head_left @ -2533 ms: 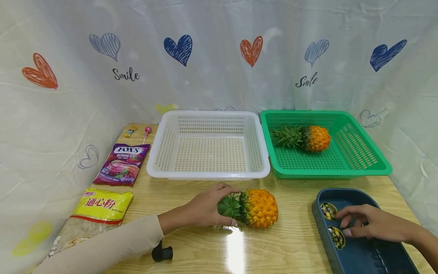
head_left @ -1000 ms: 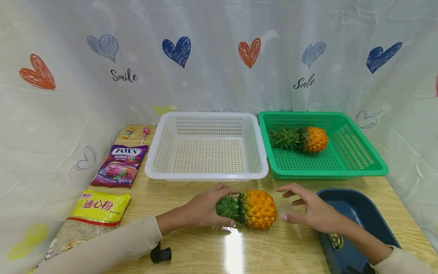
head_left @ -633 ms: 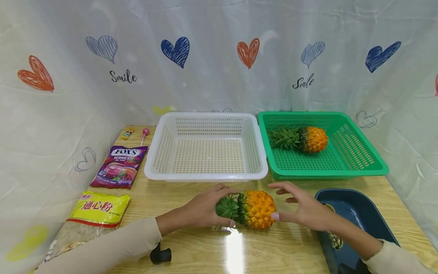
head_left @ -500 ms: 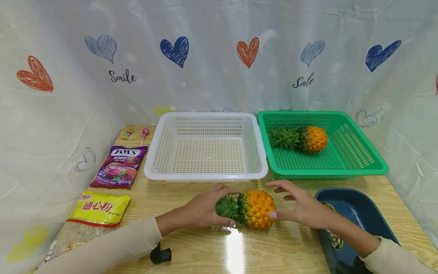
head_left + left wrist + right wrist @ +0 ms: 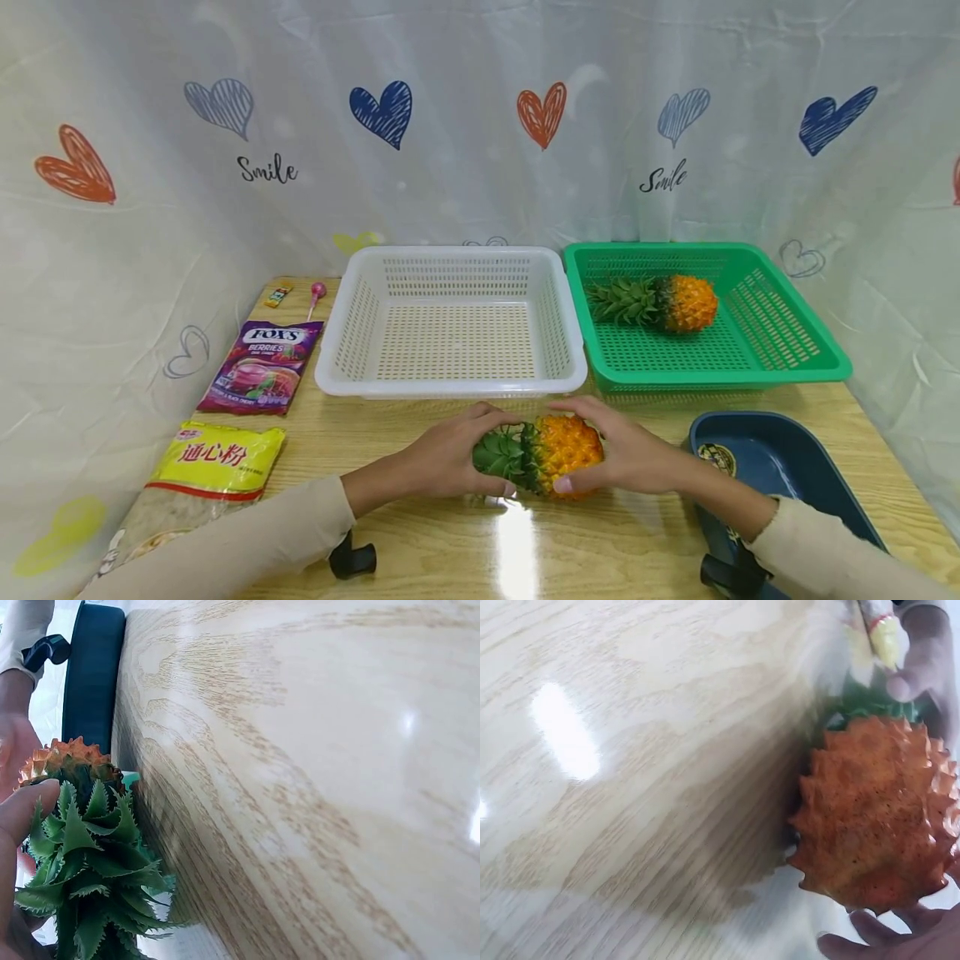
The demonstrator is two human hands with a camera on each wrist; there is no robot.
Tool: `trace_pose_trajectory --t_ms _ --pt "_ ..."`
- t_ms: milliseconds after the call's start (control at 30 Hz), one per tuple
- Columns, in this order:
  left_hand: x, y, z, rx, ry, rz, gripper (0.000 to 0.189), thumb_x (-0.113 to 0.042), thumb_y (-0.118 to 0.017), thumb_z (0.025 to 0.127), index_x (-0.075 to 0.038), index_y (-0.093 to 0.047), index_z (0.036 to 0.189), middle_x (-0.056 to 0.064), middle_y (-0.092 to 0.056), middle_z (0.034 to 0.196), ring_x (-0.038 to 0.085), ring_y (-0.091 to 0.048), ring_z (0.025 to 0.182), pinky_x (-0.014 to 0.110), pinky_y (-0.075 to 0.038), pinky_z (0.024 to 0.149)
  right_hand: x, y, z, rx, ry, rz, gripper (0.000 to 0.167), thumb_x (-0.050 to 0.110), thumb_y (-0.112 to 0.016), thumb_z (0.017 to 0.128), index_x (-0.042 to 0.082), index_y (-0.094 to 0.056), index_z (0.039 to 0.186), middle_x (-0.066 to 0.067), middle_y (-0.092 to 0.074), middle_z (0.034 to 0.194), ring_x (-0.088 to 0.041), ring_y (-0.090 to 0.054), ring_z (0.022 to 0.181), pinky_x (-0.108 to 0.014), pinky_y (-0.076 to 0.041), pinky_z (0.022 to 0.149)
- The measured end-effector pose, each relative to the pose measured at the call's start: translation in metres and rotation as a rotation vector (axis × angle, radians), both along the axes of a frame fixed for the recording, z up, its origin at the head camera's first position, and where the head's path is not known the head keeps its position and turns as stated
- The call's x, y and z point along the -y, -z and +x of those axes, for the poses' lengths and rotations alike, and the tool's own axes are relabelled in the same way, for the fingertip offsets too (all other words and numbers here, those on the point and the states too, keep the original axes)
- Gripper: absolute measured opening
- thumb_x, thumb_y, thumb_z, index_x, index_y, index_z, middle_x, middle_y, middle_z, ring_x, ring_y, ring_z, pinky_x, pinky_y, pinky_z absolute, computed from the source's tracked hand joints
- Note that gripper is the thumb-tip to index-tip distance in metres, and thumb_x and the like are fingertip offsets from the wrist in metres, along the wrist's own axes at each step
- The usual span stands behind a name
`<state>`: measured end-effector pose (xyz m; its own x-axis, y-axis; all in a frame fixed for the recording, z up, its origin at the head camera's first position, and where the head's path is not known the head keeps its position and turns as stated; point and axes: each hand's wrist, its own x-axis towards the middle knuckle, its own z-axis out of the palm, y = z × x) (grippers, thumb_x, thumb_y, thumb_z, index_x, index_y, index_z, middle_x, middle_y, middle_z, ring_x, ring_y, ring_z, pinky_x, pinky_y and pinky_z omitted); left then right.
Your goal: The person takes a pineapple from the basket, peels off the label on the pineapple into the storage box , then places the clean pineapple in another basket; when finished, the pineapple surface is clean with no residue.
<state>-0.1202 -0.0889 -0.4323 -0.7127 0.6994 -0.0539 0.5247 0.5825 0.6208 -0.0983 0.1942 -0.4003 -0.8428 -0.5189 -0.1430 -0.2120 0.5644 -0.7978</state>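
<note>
A pineapple (image 5: 566,446) lies on its side on the wooden table, orange body to the right and green leafy crown to the left. My left hand (image 5: 457,454) grips the crown from the left, thumb on the near side and fingers beyond it. In the left wrist view, the spiky leaves (image 5: 90,862) run out below my thumb. Around the rounded right end curls my right hand (image 5: 626,454), thumb on the near side and fingers over the far side. The right wrist view shows the orange fruit (image 5: 874,817) between both hands.
Behind stand a white basket (image 5: 453,387) and a green basket (image 5: 720,379); a second pineapple (image 5: 686,304) lies in the green one. A dark blue tray (image 5: 772,450) is at the right. Leftward lie a pasta bag (image 5: 217,458), purple candy bag (image 5: 262,367), lollipop (image 5: 318,290) and small wrapped candy (image 5: 278,294).
My right hand has come left from over the blue tray and closed around the pineapple's orange end. My left hand stays on the crown, and the pineapple lies in the same place.
</note>
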Motion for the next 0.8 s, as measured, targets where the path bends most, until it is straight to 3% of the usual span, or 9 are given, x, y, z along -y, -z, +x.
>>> trace_pose_trajectory --t_ms 100,267,533,800 --pt "0.000 0.000 0.000 -0.005 -0.001 0.002 0.082 -0.055 -0.079 0.079 -0.029 -0.046 0.150 0.002 -0.051 0.143 0.022 -0.058 0.120 0.044 -0.054 0.092 0.004 0.004 -0.004 0.013 -0.040 0.009 0.098 0.042 -0.088 0.073 0.019 -0.039 0.155 -0.014 -0.042 0.147 -0.027 -0.053 0.115 -0.042 -0.051 0.087" --pt "0.000 -0.001 -0.001 -0.011 0.002 0.004 0.083 -0.055 -0.080 0.079 -0.029 -0.046 0.150 0.001 -0.051 0.142 0.018 -0.058 0.115 0.037 -0.053 0.087 0.009 0.009 -0.009 0.033 -0.082 0.033 0.103 0.043 -0.089 0.072 0.016 -0.036 0.156 -0.013 -0.040 0.147 -0.024 -0.053 0.113 -0.042 -0.050 0.088" --pt "-0.001 -0.001 -0.002 -0.006 0.005 0.009 0.082 -0.054 -0.081 0.079 -0.030 -0.046 0.149 0.001 -0.051 0.142 0.017 -0.058 0.114 0.033 -0.053 0.085 0.011 0.012 -0.014 0.031 -0.122 0.038 0.092 0.041 -0.088 0.074 0.018 -0.043 0.151 -0.010 -0.050 0.136 -0.018 -0.059 0.100 -0.030 -0.054 0.077" --pt "0.000 0.000 -0.003 0.009 0.006 0.006 0.082 -0.056 -0.079 0.079 -0.033 -0.045 0.149 -0.001 -0.050 0.143 0.015 -0.057 0.115 0.032 -0.052 0.086 0.012 0.014 -0.015 0.035 -0.117 0.043 0.086 0.042 -0.087 0.073 0.025 -0.047 0.147 0.000 -0.053 0.128 -0.014 -0.061 0.095 -0.028 -0.055 0.076"
